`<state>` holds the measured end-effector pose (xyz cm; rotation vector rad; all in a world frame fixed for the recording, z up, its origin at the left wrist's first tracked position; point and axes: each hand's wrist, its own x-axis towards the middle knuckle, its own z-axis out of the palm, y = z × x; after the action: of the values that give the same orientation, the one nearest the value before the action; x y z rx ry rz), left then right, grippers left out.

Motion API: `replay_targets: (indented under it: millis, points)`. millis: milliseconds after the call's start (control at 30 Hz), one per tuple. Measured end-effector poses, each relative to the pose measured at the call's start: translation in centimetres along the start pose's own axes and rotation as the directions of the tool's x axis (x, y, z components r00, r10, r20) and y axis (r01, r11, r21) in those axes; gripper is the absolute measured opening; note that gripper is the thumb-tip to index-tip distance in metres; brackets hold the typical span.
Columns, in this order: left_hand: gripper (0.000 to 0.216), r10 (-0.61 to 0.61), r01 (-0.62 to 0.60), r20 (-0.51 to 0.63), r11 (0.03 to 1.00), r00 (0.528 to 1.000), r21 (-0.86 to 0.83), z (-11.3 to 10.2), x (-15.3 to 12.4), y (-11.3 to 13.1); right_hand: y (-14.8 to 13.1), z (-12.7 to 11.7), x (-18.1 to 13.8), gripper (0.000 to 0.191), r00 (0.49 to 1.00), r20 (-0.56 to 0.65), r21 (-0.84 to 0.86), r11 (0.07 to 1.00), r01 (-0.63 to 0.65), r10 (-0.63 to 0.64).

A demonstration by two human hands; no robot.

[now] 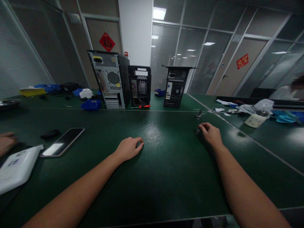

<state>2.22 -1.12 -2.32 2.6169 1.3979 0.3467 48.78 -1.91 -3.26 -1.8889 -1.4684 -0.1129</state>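
My left hand (129, 148) rests on the green table (152, 183), left of the middle, its fingers curled and the thumb near the forefinger. No object shows in it. On the right, my right hand (211, 135) pinches a small dark, shiny part (198, 130) between thumb and fingertips, low over the table. Its exact kind is too small to tell. Just beyond that hand stands a little metallic piece (199, 114) with a thin upright tip. Farther back, a red-handled screwdriver (143, 106) lies in front of a small black computer case (140, 85).
A tall computer case (114, 79) and another black case (177, 87) stand at the back. A phone (64, 142), a black object (49, 134) and a white packet (20, 167) lie left, beside another person's hand (6, 142). A jar (255, 119) and a blue tray (91, 104) are farther off.
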Motion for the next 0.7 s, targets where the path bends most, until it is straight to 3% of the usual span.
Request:
replay_targets:
  millis: [133,367,700]
  points:
    - [0.036,0.007,-0.007,-0.005,1.0,1.0,0.007,0.01,0.0,-0.03,-0.23,-0.16,-0.01,0.033,1.0,-0.027,0.008,1.0,-0.003,0.003]
    - [0.036,0.014,-0.014,-0.001,1.0,1.0,-0.01,0.02,0.02,-0.07,-0.09,-0.25,-0.16,0.035,0.999,0.033,0.002,0.999,-0.032,0.032]
    - [0.035,0.019,-0.019,0.002,1.0,1.0,-0.008,0.2,0.08,-0.27,-0.09,0.15,-0.16,0.037,0.999,0.017,0.058,0.997,0.044,-0.045]
